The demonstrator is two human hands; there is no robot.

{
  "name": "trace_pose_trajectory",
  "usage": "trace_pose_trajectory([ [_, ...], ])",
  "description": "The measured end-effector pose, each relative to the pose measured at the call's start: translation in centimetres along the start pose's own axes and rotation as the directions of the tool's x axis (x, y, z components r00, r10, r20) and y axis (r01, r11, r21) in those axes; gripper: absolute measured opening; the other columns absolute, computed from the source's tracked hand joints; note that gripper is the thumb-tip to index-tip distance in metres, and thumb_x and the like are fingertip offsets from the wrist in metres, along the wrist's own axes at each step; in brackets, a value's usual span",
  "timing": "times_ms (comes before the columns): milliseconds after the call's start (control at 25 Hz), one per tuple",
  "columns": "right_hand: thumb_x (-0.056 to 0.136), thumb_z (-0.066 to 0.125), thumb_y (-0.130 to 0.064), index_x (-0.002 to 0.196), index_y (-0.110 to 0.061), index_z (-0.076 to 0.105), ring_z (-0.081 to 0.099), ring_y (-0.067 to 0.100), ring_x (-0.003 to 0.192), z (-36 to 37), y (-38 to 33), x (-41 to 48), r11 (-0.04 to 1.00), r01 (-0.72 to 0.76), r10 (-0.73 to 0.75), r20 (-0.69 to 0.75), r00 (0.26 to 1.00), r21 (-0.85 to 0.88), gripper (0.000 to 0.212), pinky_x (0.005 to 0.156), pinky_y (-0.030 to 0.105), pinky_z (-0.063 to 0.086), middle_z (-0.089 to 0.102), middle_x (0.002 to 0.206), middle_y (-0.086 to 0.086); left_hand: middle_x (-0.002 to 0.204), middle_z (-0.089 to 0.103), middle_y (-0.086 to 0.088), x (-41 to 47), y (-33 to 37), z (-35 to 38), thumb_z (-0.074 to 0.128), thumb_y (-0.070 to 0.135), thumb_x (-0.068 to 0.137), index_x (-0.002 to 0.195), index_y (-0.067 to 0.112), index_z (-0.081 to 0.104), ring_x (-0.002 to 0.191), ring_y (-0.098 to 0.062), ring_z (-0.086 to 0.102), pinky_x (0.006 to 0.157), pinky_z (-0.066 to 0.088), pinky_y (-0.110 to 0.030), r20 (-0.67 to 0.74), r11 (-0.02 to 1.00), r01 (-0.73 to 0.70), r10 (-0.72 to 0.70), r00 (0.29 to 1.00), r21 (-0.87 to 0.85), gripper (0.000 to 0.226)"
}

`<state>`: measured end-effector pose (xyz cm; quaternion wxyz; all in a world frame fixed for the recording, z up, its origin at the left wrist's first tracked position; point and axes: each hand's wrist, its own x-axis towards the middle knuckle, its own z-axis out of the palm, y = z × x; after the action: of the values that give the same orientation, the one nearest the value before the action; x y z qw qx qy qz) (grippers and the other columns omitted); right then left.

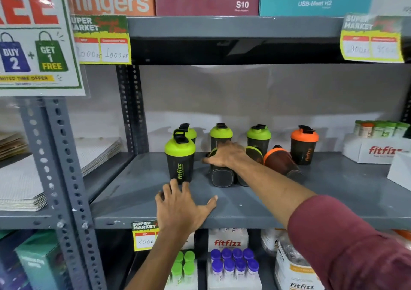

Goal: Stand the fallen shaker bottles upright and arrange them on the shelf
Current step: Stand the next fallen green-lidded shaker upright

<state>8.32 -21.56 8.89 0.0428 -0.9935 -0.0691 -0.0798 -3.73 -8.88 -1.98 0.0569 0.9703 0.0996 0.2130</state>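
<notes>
On the grey shelf (138, 189) a green-lidded black shaker bottle (179, 160) stands upright at the front left. Three more green-lidded shakers stand behind it: one at the back left (189, 131), a middle one (220, 135) and a right one (258, 137). An orange-lidded shaker (304, 145) stands upright to the right. Three bottles lie on their sides: a green-lidded one (221, 174) under my right hand (225, 156), another (253, 154) partly hidden by my forearm, and an orange-lidded one (282, 161). My right hand grips the fallen green-lidded bottle from above. My left hand (182, 207) rests flat and open on the shelf, fingertips just short of the front shaker's base.
White fitfizz boxes (375, 147) with small bottles sit at the shelf's right end. A perforated steel upright (66, 178) stands on the left, stacked paper (26, 178) beyond it. Boxes and tubes fill the shelf below (233, 265). The upper shelf edge (233, 26) hangs overhead.
</notes>
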Motion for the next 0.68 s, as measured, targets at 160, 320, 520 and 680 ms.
trace_pose_trajectory([
  [160, 0.079, 0.063, -0.057, 0.129, -0.016, 0.054, 0.060, 0.031, 0.117, 0.0, 0.3, 0.6, 0.999, 0.050, -0.050, -0.062, 0.997, 0.005, 0.066, 0.078, 0.031, 0.040, 0.062, 0.128, 0.009, 0.134, 0.045, -0.003, 0.0, 0.0, 0.1, 0.019, 0.093, 0.070, 0.140, 0.023, 0.049, 0.128, -0.028, 0.041, 0.109, 0.034, -0.046, -0.014, 1.000, 0.004, -0.004, 1.000, -0.005, 0.103],
  [320, 0.084, 0.056, -0.063, 0.148, -0.018, 0.038, 0.057, 0.041, 0.120, -0.2, 1.4, -0.1, 0.984, 0.174, -0.163, -0.205, 0.965, 0.033, 0.080, 0.092, 0.043, 0.047, 0.045, 0.145, 0.017, 0.134, 0.045, -0.004, -0.1, 0.0, 0.0, 0.019, 0.092, 0.070, 0.140, 0.021, 0.049, 0.128, -0.029, 0.040, 0.110, 0.034, -0.047, 0.006, 1.000, 0.012, -0.012, 1.000, -0.009, 0.103],
  [520, 0.087, 0.059, -0.058, 0.149, -0.022, 0.036, 0.061, 0.048, 0.110, 0.1, 2.6, -2.0, 0.932, 0.355, -0.303, -0.380, 0.874, 0.071, 0.075, 0.094, 0.048, 0.050, 0.035, 0.147, 0.014, 0.131, 0.045, -0.004, -0.1, 0.2, 0.0, 0.016, 0.092, 0.070, 0.136, 0.022, 0.051, 0.127, -0.029, 0.041, 0.108, 0.035, -0.047, 0.006, 1.000, 0.014, -0.014, 1.000, -0.007, 0.103],
  [680, 0.084, 0.068, -0.047, 0.141, -0.019, 0.038, 0.062, 0.046, 0.103, 1.3, 3.4, -2.7, 0.895, 0.418, -0.331, -0.398, 0.856, 0.156, 0.070, 0.091, 0.048, 0.051, 0.032, 0.141, 0.013, 0.130, 0.045, -0.004, -0.1, 0.2, 0.0, 0.015, 0.091, 0.068, 0.136, 0.022, 0.052, 0.127, -0.028, 0.041, 0.109, 0.035, -0.047, 0.003, 1.000, 0.020, -0.020, 1.000, -0.012, 0.103],
])
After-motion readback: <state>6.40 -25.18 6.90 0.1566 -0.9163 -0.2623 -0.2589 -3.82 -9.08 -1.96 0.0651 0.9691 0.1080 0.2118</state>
